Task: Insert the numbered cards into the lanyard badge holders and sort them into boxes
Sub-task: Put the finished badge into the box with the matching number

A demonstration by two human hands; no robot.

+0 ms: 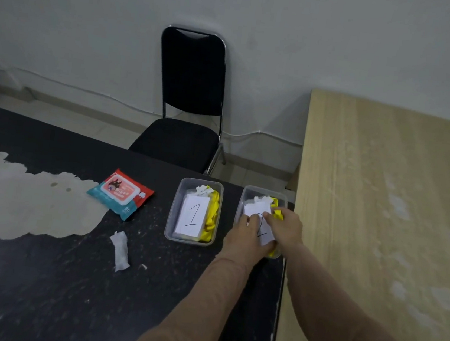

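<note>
Head view: two bare hands meet over the right-hand box on a black tabletop [63, 278].
Left box: clear rectangular plastic box [172, 215] holding a white card marked "1" [192, 217] beside yellow lanyards [212, 217].
Right box: second clear plastic box [243, 201] holding a white card marked "2" [264, 233].
Left hand [247, 236]: fingers laid flat on the "2" card, not clenched.
Right hand [286, 226]: over the card's top and a yellow strap [278, 213]; grasp cannot be told.
Aside: red wet-wipe pack [120, 193]; crumpled white tissue [120, 251].
</note>
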